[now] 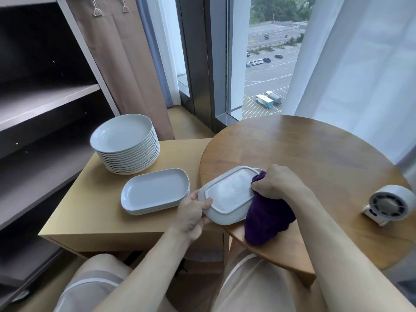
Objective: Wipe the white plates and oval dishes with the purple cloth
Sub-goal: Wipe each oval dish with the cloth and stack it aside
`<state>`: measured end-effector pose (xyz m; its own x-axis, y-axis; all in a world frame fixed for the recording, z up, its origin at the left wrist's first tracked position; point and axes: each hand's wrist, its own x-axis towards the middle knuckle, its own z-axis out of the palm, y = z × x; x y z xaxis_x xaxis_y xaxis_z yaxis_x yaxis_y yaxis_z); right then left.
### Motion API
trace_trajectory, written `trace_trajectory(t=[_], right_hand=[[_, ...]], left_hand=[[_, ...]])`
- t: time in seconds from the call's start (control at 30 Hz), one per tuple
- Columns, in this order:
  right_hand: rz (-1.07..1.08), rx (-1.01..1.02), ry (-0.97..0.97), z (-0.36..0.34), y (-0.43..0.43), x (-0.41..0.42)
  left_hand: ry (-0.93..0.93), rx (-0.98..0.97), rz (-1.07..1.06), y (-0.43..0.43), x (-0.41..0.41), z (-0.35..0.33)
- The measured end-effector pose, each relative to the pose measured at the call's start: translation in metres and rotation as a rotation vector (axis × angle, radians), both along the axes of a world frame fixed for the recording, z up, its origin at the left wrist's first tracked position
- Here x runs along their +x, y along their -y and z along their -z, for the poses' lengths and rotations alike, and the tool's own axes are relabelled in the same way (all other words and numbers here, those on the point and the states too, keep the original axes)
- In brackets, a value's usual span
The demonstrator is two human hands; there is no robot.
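My left hand grips the near left corner of a white oval dish, held upside down and tilted over the edge of the round table, its flat underside facing me. My right hand clutches the bunched purple cloth against the dish's right edge; most of the cloth hangs down below the hand. A short stack of white oval dishes lies on the low wooden side table. Behind it stands a tall stack of round white plates.
The round wooden table carries a small white fan at its right edge. The low side table stands to its left, beside dark shelving. Curtains and a window fill the back. My knees show below.
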<state>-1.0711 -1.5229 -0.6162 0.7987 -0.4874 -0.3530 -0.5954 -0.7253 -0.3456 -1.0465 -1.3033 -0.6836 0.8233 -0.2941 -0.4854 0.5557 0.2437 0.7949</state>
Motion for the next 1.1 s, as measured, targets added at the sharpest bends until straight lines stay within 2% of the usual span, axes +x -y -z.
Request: trace_trajectory(t=[0.3, 0.43, 0.6, 0.8, 0.93, 1.1], right_hand=[[-0.373, -0.103, -0.093, -0.01, -0.068, -0.01], [-0.505, -0.143, -0.027, -0.008, -0.096, -0.015], [-0.561, -0.197, 0.025, -0.009, -0.107, -0.018], [-0.676, -0.374, 0.226, -0.006, -0.127, -0.017], [-0.646, -0.31, 0.273, 0.002, -0.117, -0.011], [-0.492, -0.14, 0.294, 0.012, -0.097, 0.003]], left_hand=[[-0.01, -0.003, 0.01, 0.002, 0.003, -0.001], [0.026, 0.021, 0.033, 0.0, 0.004, -0.003], [0.067, 0.007, 0.082, 0.003, 0.002, -0.007], [-0.064, -0.04, 0.121, 0.001, -0.002, -0.001], [-0.027, -0.021, 0.126, 0.002, -0.004, 0.002], [0.024, -0.005, 0.111, 0.004, -0.004, 0.007]])
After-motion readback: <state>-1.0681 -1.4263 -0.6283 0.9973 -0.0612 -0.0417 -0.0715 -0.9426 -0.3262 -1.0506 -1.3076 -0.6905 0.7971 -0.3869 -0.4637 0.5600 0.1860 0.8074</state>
